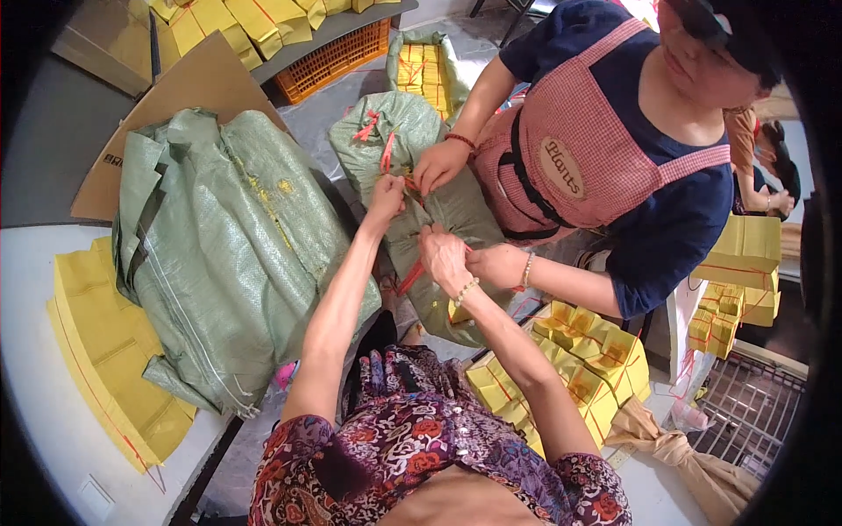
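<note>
A full green woven sack (386,114) lies between me and a co-worker, its edges pulled together along the top. My left hand (386,200) is closed in a pinch at this seam, where a red tie string (387,151) runs to the fingers. Lower on the seam my right hand (445,260), with a beaded bracelet at the wrist, is closed on the gathered sack cloth. The co-worker's hands (441,165) press at the same seam, one beside each of mine. A loose red string end (410,279) sticks out below my right hand. My fingertips are partly hidden.
To the left lies a large green woven sack (237,254) against a cardboard sheet (175,123). Yellow paper bundles (114,351) rest at the left; more bundles (605,351) stand at the right. Behind are an open sack (423,74) of yellow bundles and an orange crate (333,61).
</note>
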The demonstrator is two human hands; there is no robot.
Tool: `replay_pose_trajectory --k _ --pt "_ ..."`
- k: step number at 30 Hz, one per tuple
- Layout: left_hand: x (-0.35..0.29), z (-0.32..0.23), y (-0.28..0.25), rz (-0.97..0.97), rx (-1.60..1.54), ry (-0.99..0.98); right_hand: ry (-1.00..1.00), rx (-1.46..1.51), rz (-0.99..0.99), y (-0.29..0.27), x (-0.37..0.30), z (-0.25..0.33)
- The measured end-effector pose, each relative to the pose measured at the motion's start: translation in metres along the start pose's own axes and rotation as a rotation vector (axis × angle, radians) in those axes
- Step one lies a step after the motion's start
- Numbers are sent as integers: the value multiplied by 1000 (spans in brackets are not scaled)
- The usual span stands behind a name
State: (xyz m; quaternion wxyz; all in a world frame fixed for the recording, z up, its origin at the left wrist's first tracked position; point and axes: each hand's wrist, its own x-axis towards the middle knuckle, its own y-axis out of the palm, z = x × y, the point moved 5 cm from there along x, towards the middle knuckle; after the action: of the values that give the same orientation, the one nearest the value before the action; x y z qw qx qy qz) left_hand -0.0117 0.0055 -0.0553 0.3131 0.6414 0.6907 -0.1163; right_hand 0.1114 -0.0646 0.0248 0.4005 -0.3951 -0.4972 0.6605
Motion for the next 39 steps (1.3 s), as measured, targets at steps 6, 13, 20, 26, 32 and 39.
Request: replay_pose_trajectory --k 6,13,20,26,32,39 --pt "-44 -38 10 -435 626 596 -69 86 110 -11 16 0" --pt "-36 -22 14 -201 870 408 -17 110 149 -14 13 -7" --pt "-29 -3 25 20 540 -4 32 167 181 -22 14 -10" --pt "-57 -20 35 -104 748 524 179 315 10 -44 45 -20" --pt "-68 -30 36 -28 614 534 209 333 72 -29 86 -37" --pt "-70 -25 46 49 631 500 181 376 1 -6 99 -51"
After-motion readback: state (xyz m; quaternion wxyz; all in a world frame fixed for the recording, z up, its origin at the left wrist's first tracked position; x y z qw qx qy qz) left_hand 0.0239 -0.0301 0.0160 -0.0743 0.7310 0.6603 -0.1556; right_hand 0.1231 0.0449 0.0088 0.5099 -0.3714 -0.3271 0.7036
